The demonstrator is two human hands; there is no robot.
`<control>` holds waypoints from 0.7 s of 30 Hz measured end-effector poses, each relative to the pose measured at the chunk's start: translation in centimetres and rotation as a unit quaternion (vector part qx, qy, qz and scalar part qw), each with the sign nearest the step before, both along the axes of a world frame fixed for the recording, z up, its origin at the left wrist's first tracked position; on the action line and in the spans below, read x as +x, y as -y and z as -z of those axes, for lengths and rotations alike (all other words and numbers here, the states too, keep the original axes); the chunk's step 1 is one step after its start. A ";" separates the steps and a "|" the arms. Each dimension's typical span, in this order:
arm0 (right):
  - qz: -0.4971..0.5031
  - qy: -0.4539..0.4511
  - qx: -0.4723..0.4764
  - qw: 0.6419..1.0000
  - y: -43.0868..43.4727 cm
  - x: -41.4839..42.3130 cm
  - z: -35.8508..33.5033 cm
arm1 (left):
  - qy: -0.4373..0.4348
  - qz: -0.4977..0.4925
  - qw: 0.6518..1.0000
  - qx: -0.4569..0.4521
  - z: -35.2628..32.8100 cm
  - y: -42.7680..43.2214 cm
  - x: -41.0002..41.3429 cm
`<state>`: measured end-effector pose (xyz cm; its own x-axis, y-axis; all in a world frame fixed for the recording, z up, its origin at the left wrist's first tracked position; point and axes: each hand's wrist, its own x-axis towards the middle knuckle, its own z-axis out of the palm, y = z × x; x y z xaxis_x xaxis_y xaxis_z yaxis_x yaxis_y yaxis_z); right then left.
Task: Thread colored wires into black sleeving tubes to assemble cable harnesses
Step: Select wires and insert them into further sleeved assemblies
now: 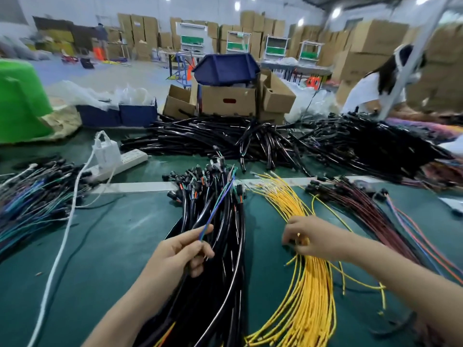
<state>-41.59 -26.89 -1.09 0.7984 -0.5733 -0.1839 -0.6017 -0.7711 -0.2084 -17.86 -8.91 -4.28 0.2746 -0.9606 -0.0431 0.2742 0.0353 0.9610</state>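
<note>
While the left hand (180,251) pinches thin blue and green wires (218,204) between thumb and forefinger above the glossy black sleeving tubes (225,284) bundled mid-table, the right hand (310,237) curls its fingers round strands of the yellow wires (309,304), fanned just right of the tubes on the green mat (112,246). Strand count hidden under the fingers. Both bundles' near ends are cut off by the bottom edge.

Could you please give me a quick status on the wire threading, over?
Left hand pinches blue and green wires. Right hand pinches yellow wires. Black sleeving tubes piled between the hands. White cord lies left, apart from both.
</note>
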 end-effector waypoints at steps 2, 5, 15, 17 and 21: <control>-0.025 -0.031 -0.029 0.999 -0.8 -0.8 -0.2 | 0.023 0.012 1.000 0.001 -0.1 -0.3 0.2; -0.048 -0.042 -0.054 0.996 -1.6 -1.5 -0.1 | 0.006 0.034 0.999 0.038 -0.3 -0.6 0.4; -0.027 0.049 -0.130 0.990 -2.2 -1.9 -1.3 | -0.064 0.148 0.984 0.080 -1.8 -1.9 2.5; 0.031 0.212 -0.160 0.964 -2.9 -0.3 -2.7 | -0.046 0.136 0.987 0.070 -2.1 -1.8 2.3; 0.064 0.459 -0.173 0.869 -6.2 4.5 -6.8 | -0.021 0.125 0.986 0.106 -2.2 -1.8 2.0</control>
<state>-37.10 -20.71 5.68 0.4435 -0.5619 0.6983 -0.3899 -0.8225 -0.4141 -15.82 -7.08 -2.11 0.0246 -0.9664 -0.2559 0.2897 -0.2381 0.9270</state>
